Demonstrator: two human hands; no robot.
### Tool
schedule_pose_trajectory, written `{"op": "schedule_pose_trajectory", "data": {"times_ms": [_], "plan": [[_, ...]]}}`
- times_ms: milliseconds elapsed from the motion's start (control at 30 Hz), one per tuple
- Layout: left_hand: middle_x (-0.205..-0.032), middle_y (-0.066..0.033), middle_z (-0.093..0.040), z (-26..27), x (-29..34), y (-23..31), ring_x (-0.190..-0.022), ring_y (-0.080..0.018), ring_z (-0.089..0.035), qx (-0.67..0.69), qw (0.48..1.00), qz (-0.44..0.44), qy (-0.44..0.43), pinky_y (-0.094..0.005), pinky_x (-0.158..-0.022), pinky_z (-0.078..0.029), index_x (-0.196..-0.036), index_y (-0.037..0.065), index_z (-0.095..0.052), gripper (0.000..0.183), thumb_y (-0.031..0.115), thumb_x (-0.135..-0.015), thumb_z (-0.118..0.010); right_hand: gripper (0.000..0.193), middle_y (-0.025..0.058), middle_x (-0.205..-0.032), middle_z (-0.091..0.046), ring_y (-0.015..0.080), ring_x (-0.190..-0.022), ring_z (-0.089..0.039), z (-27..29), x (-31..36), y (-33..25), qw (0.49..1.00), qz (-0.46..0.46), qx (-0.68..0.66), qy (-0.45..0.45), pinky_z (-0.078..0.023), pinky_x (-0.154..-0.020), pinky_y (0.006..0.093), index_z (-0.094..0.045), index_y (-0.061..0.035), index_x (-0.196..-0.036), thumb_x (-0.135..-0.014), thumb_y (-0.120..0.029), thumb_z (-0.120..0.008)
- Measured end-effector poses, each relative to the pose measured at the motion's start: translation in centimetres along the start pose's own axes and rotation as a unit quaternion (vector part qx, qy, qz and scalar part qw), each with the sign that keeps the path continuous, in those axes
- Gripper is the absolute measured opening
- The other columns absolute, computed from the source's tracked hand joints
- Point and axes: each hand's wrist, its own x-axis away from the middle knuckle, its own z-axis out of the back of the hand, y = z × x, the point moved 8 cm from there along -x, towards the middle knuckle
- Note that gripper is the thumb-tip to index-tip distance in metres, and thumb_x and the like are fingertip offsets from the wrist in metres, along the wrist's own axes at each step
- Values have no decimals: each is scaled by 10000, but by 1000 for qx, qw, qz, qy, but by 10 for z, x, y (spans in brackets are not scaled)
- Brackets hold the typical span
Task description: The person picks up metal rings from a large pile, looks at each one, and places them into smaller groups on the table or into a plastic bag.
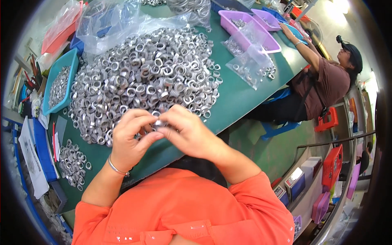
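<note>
My left hand (130, 136) and my right hand (187, 130) meet in front of a big heap of grey metal rings (147, 73). Between the fingertips of both hands is a small shiny metal ring (158, 123), partly covered by thumbs and fingers. Both hands are closed in a pinch on it, just above the near edge of the heap. Many rings in the heap look ridged or threaded on the outside. A smaller pile of rings (74, 164) lies apart, to the left of my left forearm.
The green table (245, 98) carries a teal tray (74, 67) of small metal parts at left, clear plastic bags (114, 24) behind the heap, and purple trays (269, 45) at far right. A co-worker (326, 85) sits on the right side. Red pencil (54, 141) lies left.
</note>
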Motion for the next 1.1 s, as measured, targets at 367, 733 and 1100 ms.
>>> {"op": "schedule_pose_trajectory", "data": {"times_ms": [367, 733, 1100], "plan": [[-858, -129, -676, -15, 100, -60, -695, -164, -669, 341, 838, 425, 34, -269, -586, -562, -985, -46, -603, 107, -23, -881, -611, 204, 36, -837, -602, 74, -628, -581, -56, 60, 34, 922, -246, -294, -57, -462, -517, 200, -695, -7, -1027, -824, -17, -707], [-845, -136, -670, -25, 129, -69, -654, -167, -671, 423, 777, 466, 15, -268, -581, -572, -948, -32, -580, 108, 20, -883, -649, 150, 124, -941, -669, 169, -799, -680, -82, 80, 50, 850, -331, -409, -15, -565, -642, 250, -588, 61, -1068, -928, 36, -540], [-909, -132, -647, -25, 129, -63, -682, -178, -674, 368, 800, 473, -21, -280, -614, -588, -934, -54, -587, 57, -44, -880, -604, 139, 105, -937, -648, 134, -780, -657, -93, 90, 51, 850, -346, -397, -28, -517, -584, 212, -611, 55, -1011, -891, 93, -552]]}}
